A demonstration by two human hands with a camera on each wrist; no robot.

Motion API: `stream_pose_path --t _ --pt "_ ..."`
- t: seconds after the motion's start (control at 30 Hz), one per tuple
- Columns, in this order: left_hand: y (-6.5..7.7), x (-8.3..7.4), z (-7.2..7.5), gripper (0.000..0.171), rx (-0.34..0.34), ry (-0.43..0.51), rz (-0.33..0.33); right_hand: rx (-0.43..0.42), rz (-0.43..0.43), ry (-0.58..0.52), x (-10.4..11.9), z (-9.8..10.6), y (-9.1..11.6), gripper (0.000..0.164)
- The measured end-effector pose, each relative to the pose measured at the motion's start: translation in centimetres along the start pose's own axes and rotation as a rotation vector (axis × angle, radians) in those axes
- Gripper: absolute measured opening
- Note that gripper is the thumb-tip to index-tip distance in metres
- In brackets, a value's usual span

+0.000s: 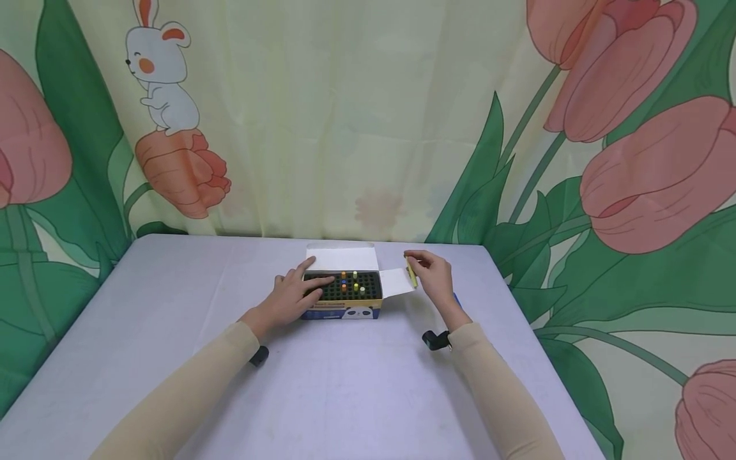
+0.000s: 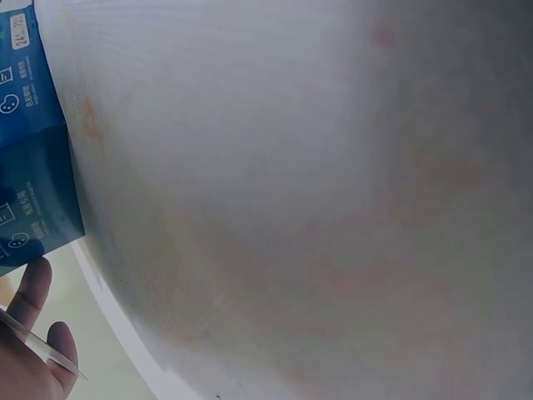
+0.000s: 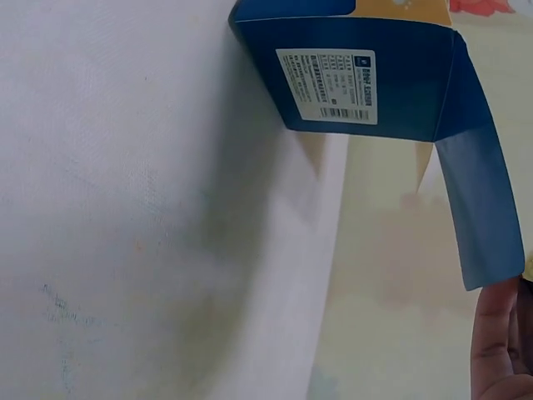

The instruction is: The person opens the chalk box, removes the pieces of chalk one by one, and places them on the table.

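Observation:
In the head view a blue and yellow box [image 1: 330, 314] with a panda print stands on the table, its lid up. A black tray [image 1: 374, 289] full of holes sits inside, with several coloured marker ends [image 1: 344, 287] showing. My left hand [image 1: 287, 299] rests on the left part of the box, fingers spread over the tray. To the right of the box, my right hand [image 1: 434, 276] pinches a slim yellow marker [image 1: 411, 273], tilted beside the white side flap [image 1: 397, 282]. The right wrist view shows fingers [image 3: 497, 337] by the flap's blue outside; most of the marker is out of view.
The white lid flap [image 1: 342, 257] stands raised behind the tray. A pale cloth covers the table [image 1: 345, 396], and a tulip-print curtain [image 1: 322, 128] hangs behind its far edge. A small bit of blue shows by the right wrist, mostly hidden.

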State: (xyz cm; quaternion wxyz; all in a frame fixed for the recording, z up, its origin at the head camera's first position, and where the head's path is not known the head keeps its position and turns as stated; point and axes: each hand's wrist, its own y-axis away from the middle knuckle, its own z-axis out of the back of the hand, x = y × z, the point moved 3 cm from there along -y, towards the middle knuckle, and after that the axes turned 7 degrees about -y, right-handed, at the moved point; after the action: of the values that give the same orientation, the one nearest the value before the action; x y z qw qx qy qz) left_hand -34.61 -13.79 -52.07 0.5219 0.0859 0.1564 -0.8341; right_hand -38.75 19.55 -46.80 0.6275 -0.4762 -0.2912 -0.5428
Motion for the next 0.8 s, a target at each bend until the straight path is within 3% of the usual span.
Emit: stream_pose_path --t 0.8 --pt "-0.1 -0.1 0.1 0.045 -0.002 0.001 0.005 -0.027 0.02 0.055 -1.4 2.0 -0.1 0.021"
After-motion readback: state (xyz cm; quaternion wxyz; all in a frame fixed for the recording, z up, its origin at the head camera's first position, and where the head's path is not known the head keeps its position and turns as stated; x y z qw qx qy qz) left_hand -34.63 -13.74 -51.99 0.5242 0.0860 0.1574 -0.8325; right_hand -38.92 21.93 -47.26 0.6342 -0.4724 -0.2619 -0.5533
